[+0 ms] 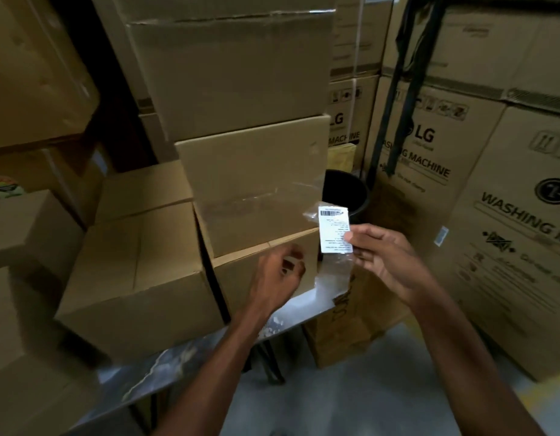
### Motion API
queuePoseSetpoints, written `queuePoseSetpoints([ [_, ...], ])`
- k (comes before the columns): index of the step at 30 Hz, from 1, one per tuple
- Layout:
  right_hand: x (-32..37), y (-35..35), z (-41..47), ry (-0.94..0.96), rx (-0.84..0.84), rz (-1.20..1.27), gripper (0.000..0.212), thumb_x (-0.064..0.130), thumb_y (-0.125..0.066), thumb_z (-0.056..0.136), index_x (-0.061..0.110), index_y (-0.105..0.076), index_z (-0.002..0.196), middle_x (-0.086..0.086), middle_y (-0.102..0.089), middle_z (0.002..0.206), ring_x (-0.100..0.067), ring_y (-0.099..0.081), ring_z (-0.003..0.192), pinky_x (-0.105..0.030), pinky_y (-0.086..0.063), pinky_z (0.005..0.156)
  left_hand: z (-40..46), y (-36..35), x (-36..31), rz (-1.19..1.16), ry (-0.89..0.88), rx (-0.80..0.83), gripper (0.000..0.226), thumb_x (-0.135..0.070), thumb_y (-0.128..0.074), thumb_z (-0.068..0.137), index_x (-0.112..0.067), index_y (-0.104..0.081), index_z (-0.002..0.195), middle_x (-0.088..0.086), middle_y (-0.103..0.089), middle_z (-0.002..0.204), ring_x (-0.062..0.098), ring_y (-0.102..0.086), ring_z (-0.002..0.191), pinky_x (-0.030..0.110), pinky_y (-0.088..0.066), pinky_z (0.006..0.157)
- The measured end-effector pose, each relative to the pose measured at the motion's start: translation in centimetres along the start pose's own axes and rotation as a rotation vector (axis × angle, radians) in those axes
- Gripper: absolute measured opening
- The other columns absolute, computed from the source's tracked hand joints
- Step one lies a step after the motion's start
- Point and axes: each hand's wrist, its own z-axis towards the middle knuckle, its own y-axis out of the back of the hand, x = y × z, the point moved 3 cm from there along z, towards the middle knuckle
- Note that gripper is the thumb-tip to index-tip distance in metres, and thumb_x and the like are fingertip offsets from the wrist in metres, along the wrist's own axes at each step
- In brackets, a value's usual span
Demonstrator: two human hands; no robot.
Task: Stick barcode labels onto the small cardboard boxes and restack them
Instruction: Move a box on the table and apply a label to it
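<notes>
My right hand point(379, 256) pinches a white barcode label point(334, 229) stuck on a strip of clear tape point(333, 275) that hangs below it. The label is held upright, just right of a stack of plain cardboard boxes point(253, 184) on a metal table point(184, 350). My left hand point(280, 272) is curled in front of the lowest box point(234, 275) of that stack, fingers bent, and looks blurred; whether it touches the tape I cannot tell. A clear tape patch shines on the front of the middle box. Another brown box point(140, 275) sits to the left on the table.
Large washing machine cartons point(508, 215) line the right side. A black bucket point(346, 190) stands behind the stack. More cartons fill the left point(27, 234) and the back. Grey floor point(351, 398) lies below the table edge, with a carton point(344, 328) underneath.
</notes>
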Motion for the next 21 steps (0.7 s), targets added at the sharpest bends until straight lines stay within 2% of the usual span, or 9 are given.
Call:
queuePoseSetpoints([
  [3, 0.5, 2.6, 2.2, -0.006, -0.028, 0.010, 0.045, 0.022, -0.074, 0.076, 0.005, -0.068, 0.117, -0.010, -0.077, 0.107, -0.013, -0.073, 0.090, -0.021, -0.055, 0.070, 2.4, -3.6, 0.3, -0.033, -0.021, 0.105, 0.026, -0.012, -0.071, 0.091, -0.026, -0.073, 0.112, -0.012, -0.073, 0.106, 0.002, -0.068, 0.092, 0.023, -0.059, 0.078],
  [8, 1.3, 6.5, 5.5, -0.028, -0.052, -0.003, 0.040, 0.021, -0.074, 0.076, 0.006, -0.070, 0.113, -0.009, -0.077, 0.106, -0.015, -0.072, 0.092, -0.024, -0.056, 0.076, 5.8, -7.7, -0.7, -0.122, -0.012, 0.187, 0.026, -0.015, -0.070, 0.092, -0.037, -0.067, 0.105, -0.018, -0.071, 0.098, 0.003, -0.069, 0.091, 0.020, -0.057, 0.077],
  [13, 1.2, 9.4, 8.8, -0.066, -0.090, 0.025, 0.034, 0.018, -0.072, 0.080, 0.007, -0.069, 0.112, -0.011, -0.077, 0.106, -0.019, -0.070, 0.094, -0.031, -0.053, 0.086, 7.9, -10.6, -0.9, -0.106, -0.031, 0.225, 0.024, -0.011, -0.069, 0.091, -0.030, -0.070, 0.107, -0.013, -0.072, 0.101, 0.004, -0.067, 0.092, 0.023, -0.059, 0.078],
  [17, 1.4, 11.6, 11.5, -0.087, -0.082, 0.016, 0.032, 0.017, -0.072, 0.081, 0.009, -0.070, 0.111, -0.011, -0.077, 0.107, -0.019, -0.071, 0.096, -0.031, -0.053, 0.086, 8.7, -12.6, -1.1, -0.061, -0.013, 0.228, 0.023, -0.012, -0.068, 0.091, -0.023, -0.072, 0.110, -0.011, -0.070, 0.102, -0.002, -0.064, 0.088, 0.011, -0.051, 0.072],
  [21, 1.8, 13.5, 15.9, -0.119, -0.055, -0.020, 0.014, 0.012, -0.071, 0.089, 0.014, -0.072, 0.103, -0.006, -0.077, 0.107, -0.016, -0.070, 0.100, -0.034, -0.050, 0.096, 9.5, -13.6, -1.1, -0.021, 0.016, 0.174, 0.024, -0.015, -0.068, 0.092, -0.025, -0.072, 0.114, -0.008, -0.070, 0.109, 0.005, -0.064, 0.094, 0.019, -0.056, 0.077],
])
